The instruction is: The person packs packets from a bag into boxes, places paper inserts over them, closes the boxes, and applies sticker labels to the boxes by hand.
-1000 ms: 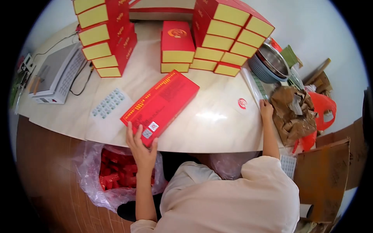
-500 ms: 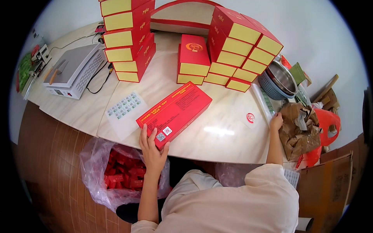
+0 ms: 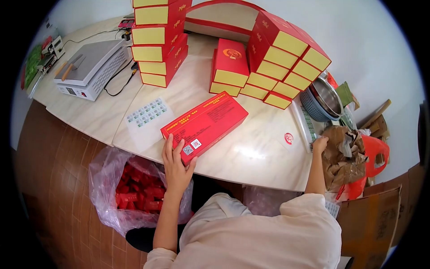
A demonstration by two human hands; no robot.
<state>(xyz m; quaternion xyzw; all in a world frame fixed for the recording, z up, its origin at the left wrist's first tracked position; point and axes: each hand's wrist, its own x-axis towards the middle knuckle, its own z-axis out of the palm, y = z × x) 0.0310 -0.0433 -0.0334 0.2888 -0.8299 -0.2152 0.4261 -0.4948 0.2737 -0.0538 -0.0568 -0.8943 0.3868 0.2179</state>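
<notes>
Against the spread left hand (image 3: pixel 178 169), the red gift box (image 3: pixel 206 127) stays put; I can't tell the right hand's (image 3: pixel 320 145) grip.

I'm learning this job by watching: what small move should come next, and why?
Perhaps the right hand should lift one of the green-and-white sheets, with the left hand steadying the red box. The right hand is at the sheets' near end, though its grip is unclear, and the left lies against the box's near corner.
</notes>
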